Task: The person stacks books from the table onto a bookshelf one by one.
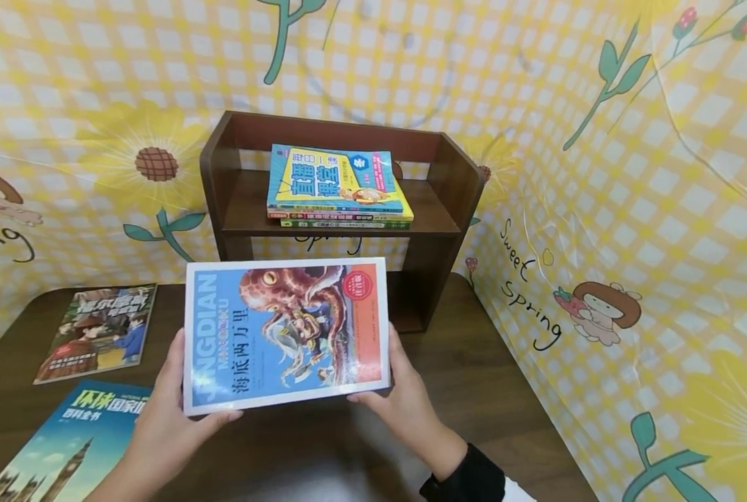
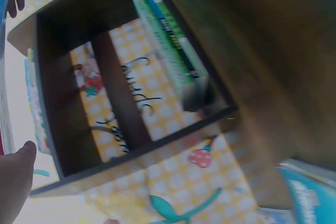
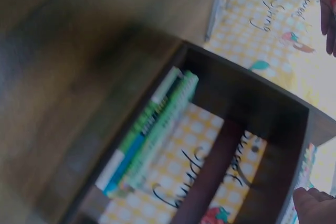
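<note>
In the head view a book (image 1: 298,335) with an octopus on its blue and red cover is held up in front of a brown two-tier shelf (image 1: 342,232). My left hand (image 1: 168,418) grips its left end, thumb on the lower edge. At the opposite end my right hand (image 1: 405,401) holds it the same way. The book hides much of the shelf's lower tier. A pile of books (image 1: 342,181) lies flat on the upper tier. Several green and blue books (image 2: 170,40) lie stacked in the lower tier in the left wrist view.
To the left on the dark wooden table (image 1: 499,418) lie a comic-style book (image 1: 100,333) and a blue book (image 1: 66,439) with a clock tower, partly behind my left arm. Yellow checked cloth (image 1: 599,209) hangs behind the table and along its right side.
</note>
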`<state>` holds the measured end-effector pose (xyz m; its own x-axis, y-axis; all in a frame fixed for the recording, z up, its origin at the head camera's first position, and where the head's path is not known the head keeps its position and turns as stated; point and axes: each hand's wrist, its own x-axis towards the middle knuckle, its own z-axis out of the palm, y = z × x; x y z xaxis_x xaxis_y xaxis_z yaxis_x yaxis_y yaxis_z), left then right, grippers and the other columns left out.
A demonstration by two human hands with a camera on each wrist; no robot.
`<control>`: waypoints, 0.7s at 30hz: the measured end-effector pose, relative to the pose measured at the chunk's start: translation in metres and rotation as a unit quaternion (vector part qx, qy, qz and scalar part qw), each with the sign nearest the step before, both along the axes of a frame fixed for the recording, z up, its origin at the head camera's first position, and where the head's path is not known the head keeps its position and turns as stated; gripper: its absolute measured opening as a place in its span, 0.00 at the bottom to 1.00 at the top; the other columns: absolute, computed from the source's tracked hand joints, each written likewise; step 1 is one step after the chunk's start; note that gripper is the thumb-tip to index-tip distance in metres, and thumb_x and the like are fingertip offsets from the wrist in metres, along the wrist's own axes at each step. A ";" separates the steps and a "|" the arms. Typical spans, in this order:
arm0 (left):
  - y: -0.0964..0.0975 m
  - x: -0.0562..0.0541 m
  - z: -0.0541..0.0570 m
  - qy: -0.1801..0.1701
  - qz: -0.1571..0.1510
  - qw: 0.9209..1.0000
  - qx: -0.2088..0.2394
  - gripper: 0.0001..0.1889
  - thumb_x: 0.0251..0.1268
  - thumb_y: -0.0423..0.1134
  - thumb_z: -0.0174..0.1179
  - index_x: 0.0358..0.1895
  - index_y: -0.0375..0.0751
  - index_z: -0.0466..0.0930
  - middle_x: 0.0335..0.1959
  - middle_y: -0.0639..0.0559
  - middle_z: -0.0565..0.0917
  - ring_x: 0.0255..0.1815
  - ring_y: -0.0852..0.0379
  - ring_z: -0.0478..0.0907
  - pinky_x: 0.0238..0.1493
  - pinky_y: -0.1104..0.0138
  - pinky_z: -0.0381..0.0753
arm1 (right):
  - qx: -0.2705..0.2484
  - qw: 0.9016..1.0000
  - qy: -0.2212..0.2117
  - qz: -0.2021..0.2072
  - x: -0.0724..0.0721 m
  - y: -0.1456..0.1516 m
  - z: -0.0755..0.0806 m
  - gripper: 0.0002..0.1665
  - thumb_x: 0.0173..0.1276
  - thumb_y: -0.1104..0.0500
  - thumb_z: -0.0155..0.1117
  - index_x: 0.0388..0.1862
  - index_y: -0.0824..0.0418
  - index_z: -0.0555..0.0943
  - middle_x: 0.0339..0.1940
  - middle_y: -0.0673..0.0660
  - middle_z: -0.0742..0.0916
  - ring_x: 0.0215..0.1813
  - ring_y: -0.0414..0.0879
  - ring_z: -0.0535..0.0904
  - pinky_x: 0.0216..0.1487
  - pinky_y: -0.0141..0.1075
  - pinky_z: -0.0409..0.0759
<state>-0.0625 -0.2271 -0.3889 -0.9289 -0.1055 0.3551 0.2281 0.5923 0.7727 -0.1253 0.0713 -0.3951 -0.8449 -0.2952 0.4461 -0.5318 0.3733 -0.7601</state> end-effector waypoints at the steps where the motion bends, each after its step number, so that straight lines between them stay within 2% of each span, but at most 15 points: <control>1: 0.002 -0.002 0.006 0.004 -0.002 1.000 -0.005 0.69 0.40 0.34 0.79 0.78 0.50 0.30 0.68 0.30 0.59 0.50 0.53 0.76 0.36 0.80 0.76 | 0.002 1.000 0.001 -0.004 -0.001 0.003 0.005 0.66 0.48 0.61 0.79 0.79 0.57 0.47 0.74 0.59 0.67 0.69 0.51 0.67 0.64 0.46 0.71; 3: 0.007 -0.007 0.017 0.019 -0.012 1.000 -0.004 0.69 0.40 0.33 0.79 0.78 0.49 0.30 0.69 0.30 0.59 0.53 0.40 0.74 0.38 0.83 0.73 | 0.004 1.000 0.001 -0.010 -0.005 0.008 0.015 0.66 0.48 0.61 0.79 0.79 0.58 0.47 0.74 0.60 0.67 0.68 0.51 0.68 0.64 0.48 0.71; 4: 0.009 -0.010 0.022 0.027 -0.019 0.999 -0.001 0.69 0.40 0.32 0.79 0.78 0.49 0.30 0.69 0.30 0.58 0.54 0.39 0.73 0.38 0.84 0.72 | 0.004 1.000 0.001 -0.012 -0.007 0.010 0.021 0.66 0.49 0.61 0.79 0.79 0.58 0.47 0.74 0.60 0.67 0.69 0.51 0.68 0.64 0.48 0.71; 5: 0.011 -0.013 0.028 0.036 -0.025 0.999 0.002 0.69 0.41 0.32 0.78 0.78 0.50 0.30 0.70 0.31 0.58 0.54 0.39 0.72 0.38 0.84 0.72 | 0.003 1.000 0.000 -0.012 -0.010 0.013 0.027 0.66 0.49 0.61 0.79 0.79 0.57 0.46 0.74 0.59 0.67 0.68 0.51 0.68 0.64 0.49 0.71; 7: 0.014 -0.021 0.038 0.059 -0.039 0.997 0.008 0.68 0.41 0.30 0.78 0.79 0.50 0.32 0.70 0.32 0.59 0.55 0.50 0.73 0.39 0.84 0.73 | 0.004 1.000 0.001 -0.013 -0.016 0.017 0.037 0.66 0.50 0.60 0.78 0.79 0.56 0.45 0.74 0.58 0.66 0.68 0.51 0.69 0.63 0.50 0.71; 10: 0.018 -0.031 0.051 0.072 -0.053 0.996 0.011 0.66 0.43 0.30 0.77 0.79 0.51 0.33 0.70 0.35 0.60 0.53 0.54 0.74 0.39 0.84 0.73 | 0.004 1.000 0.000 -0.006 -0.026 0.022 0.053 0.66 0.50 0.60 0.78 0.80 0.52 0.44 0.74 0.56 0.67 0.68 0.50 0.69 0.63 0.51 0.71; 12: 0.019 -0.038 0.057 0.073 -0.061 0.995 0.013 0.66 0.44 0.31 0.77 0.78 0.52 0.32 0.71 0.37 0.60 0.53 0.55 0.75 0.40 0.84 0.74 | 0.005 1.000 0.001 0.003 -0.033 0.025 0.061 0.66 0.51 0.60 0.77 0.80 0.51 0.44 0.74 0.55 0.67 0.67 0.50 0.69 0.63 0.51 0.71; 14: 0.020 -0.045 0.063 0.061 -0.071 0.995 0.020 0.65 0.46 0.32 0.76 0.78 0.53 0.30 0.72 0.37 0.59 0.53 0.45 0.75 0.41 0.83 0.75 | 0.001 1.000 -0.003 0.011 -0.039 0.027 0.067 0.67 0.51 0.61 0.77 0.80 0.49 0.43 0.73 0.55 0.68 0.67 0.50 0.69 0.62 0.50 0.71; 21: 0.018 -0.069 0.077 0.037 -0.095 0.994 0.040 0.63 0.50 0.32 0.73 0.78 0.58 0.30 0.69 0.37 0.64 0.52 0.40 0.78 0.40 0.79 0.77 | -0.019 0.999 -0.013 0.036 -0.061 0.028 0.079 0.64 0.53 0.64 0.76 0.79 0.47 0.45 0.71 0.56 0.69 0.63 0.51 0.72 0.60 0.50 0.73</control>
<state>-0.1316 -0.2089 -0.3121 -0.9065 0.0389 0.4205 0.3878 0.4710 0.7923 -0.1868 0.0996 -0.3163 -0.8334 -0.3381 0.4372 -0.5365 0.3050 -0.7868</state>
